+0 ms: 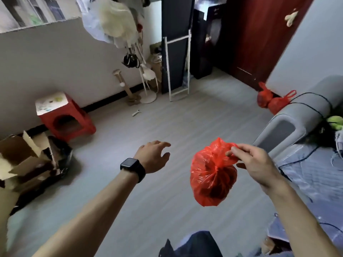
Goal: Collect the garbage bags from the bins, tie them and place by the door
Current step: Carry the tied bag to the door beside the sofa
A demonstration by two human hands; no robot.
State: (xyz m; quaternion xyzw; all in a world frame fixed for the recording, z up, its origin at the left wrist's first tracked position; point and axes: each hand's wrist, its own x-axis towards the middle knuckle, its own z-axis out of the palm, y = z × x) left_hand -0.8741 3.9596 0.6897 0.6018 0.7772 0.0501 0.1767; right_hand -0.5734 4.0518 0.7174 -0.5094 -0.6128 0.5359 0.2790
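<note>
Above floor: right hand (pixel 254 162) pinching tied red bag (pixel 211 175); left hand (pixel 154 156) released, beside it.

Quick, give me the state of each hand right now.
Left hand: open, fingers spread, holding nothing.
Right hand: closed, pinching the top of the tied red garbage bag, which hangs from it.

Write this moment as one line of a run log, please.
right hand: holding tied red bag by its top | left hand: open, empty | two red bags: on floor by door
</note>
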